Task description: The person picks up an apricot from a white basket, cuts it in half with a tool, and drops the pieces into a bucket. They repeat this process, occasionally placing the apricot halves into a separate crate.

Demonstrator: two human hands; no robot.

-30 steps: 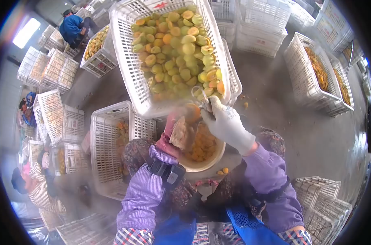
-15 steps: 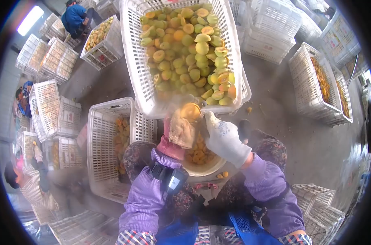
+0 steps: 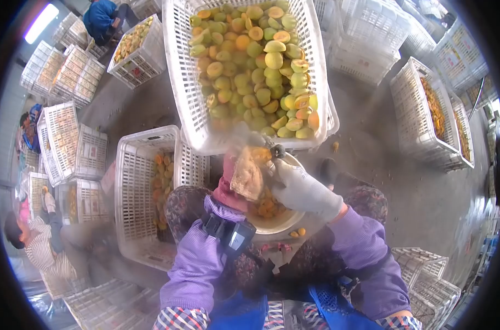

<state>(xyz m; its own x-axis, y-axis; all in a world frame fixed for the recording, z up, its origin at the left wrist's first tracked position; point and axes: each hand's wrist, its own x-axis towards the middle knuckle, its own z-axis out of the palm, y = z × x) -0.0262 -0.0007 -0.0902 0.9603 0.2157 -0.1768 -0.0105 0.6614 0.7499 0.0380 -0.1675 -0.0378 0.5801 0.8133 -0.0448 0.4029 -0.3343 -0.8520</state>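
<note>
plainly, left hand (image 3: 241, 173) fingers clamped on fruit (image 3: 260, 154); right hand (image 3: 306, 191) fingers curled beside it, hold unclear.

Right glove (image 3: 307, 190): pale grey-white.
Left glove (image 3: 233, 184): dusty pink, tan.
Sleeves (image 3: 192, 269): purple, finely striped.
Cuffs (image 3: 181, 319): navy, red and white check.
Trousers (image 3: 184, 208): dark, floral-patterned.
Fruit halves (image 3: 273, 60): green, yellow, orange.
Fruit crate (image 3: 175, 71): white, latticed.
Bowl (image 3: 283, 223): cream.
Floor (image 3: 365, 126): grey.

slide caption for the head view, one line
Gloved left hand holding fruit, gloved right hand close by, above a bowl, near a crate of halved fruit
</note>
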